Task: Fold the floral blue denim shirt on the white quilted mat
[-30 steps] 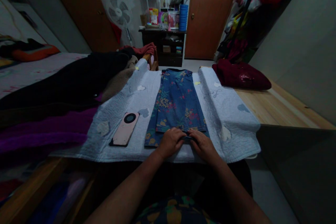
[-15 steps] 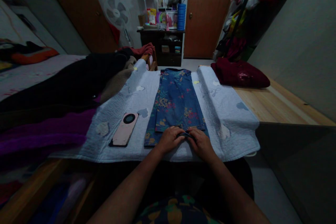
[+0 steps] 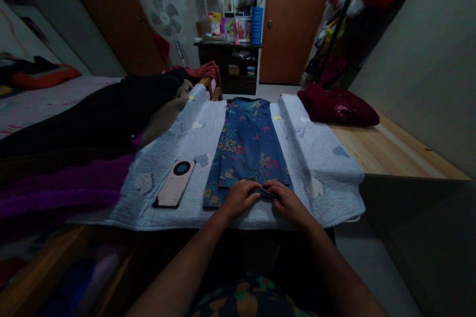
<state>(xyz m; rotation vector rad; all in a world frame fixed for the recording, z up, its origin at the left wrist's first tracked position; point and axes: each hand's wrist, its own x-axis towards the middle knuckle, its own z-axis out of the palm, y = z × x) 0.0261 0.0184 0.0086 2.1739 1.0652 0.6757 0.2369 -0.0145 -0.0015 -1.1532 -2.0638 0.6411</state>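
A blue denim garment (image 3: 249,143) with a flower print lies lengthwise in front of me, in layers with offset lower hems. My left hand (image 3: 241,198) pinches its near hem, fingers curled over the edge and thumb below. On the same hem, slightly to the right, my right hand (image 3: 284,200) grips with bent fingers. Between both hands the cloth edge is lifted into a small fold. Left of the garment, a pink phone (image 3: 171,189) with a round dark camera ring rests face down. Beneath everything spreads a pale blue quilted cloth (image 3: 201,133).
Dark and purple clothes (image 3: 82,173) are heaped on the left. A folded maroon garment (image 3: 338,104) sits on the wooden board (image 3: 394,151) at the right. Farther back stand a white fan (image 3: 166,17), a dark cabinet (image 3: 226,81) and a brown door (image 3: 293,20).
My right hand has shifted slightly right along the hem, and a little more of the cloth edge shows between my hands. The garment and phone lie as before.
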